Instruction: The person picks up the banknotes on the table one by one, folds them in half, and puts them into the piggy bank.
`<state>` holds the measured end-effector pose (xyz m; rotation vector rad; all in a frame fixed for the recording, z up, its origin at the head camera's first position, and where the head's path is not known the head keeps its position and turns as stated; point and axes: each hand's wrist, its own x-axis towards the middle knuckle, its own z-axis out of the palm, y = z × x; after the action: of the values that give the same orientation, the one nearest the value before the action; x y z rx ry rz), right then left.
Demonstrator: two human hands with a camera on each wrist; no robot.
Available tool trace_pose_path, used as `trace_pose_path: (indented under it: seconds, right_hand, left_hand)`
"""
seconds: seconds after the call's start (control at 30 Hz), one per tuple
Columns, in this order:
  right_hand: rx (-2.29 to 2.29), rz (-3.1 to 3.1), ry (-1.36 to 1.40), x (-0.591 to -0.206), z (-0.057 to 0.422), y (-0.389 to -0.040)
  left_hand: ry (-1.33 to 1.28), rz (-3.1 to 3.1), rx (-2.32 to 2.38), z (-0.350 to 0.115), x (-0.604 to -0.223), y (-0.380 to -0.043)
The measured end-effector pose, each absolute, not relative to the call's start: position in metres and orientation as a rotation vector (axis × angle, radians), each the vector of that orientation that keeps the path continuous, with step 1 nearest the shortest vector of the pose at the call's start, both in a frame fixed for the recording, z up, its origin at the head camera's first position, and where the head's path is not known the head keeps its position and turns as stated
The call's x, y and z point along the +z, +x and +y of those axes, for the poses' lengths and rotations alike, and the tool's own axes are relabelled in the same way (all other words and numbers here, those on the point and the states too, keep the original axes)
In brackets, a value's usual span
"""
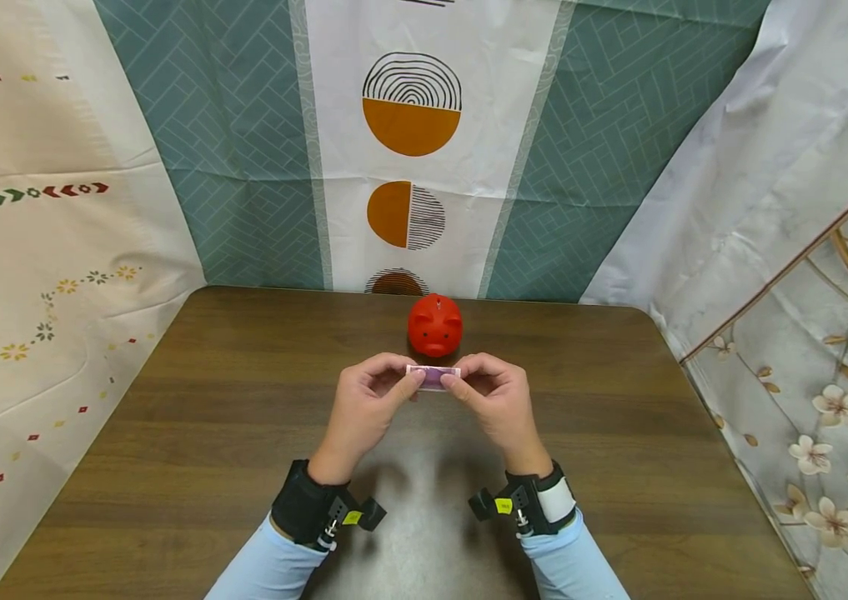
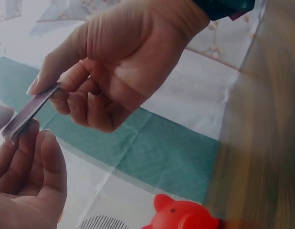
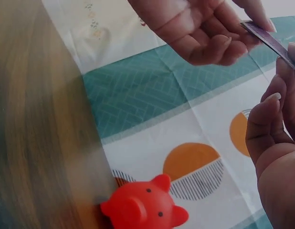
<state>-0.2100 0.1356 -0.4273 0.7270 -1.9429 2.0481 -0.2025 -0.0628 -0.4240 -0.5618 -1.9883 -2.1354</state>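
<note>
Both hands hold a small folded purple banknote (image 1: 434, 379) between them, level and above the table. My left hand (image 1: 367, 408) pinches its left end between thumb and fingers, and my right hand (image 1: 497, 406) pinches the right end. Seen side-on in the left wrist view, the banknote (image 2: 30, 112) is a thin, layered strip with the thumbs on one face and fingertips beneath. The right wrist view also shows the strip (image 3: 267, 40) edge-on. Just beyond the hands stands a red piggy bank (image 1: 434, 327), its snout facing me and a slot on its top.
The brown wooden table (image 1: 243, 400) spreads out around the hands. A green and white patterned cloth (image 1: 251, 167) hangs behind its far edge. More cloths hang at the sides, a cream one (image 1: 56, 333) to the left and a flowered one (image 1: 791, 358) to the right.
</note>
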Motion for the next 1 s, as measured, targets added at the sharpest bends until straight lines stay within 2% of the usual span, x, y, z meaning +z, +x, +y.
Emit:
trace_pose_path:
  seconds: [1.0]
  right_hand:
    - [2.02,-1.758,0.831,-0.431,0.114,-0.206]
  left_hand:
    - [-0.676,-1.849,-2.095,-0.049,-0.429,-0.198]
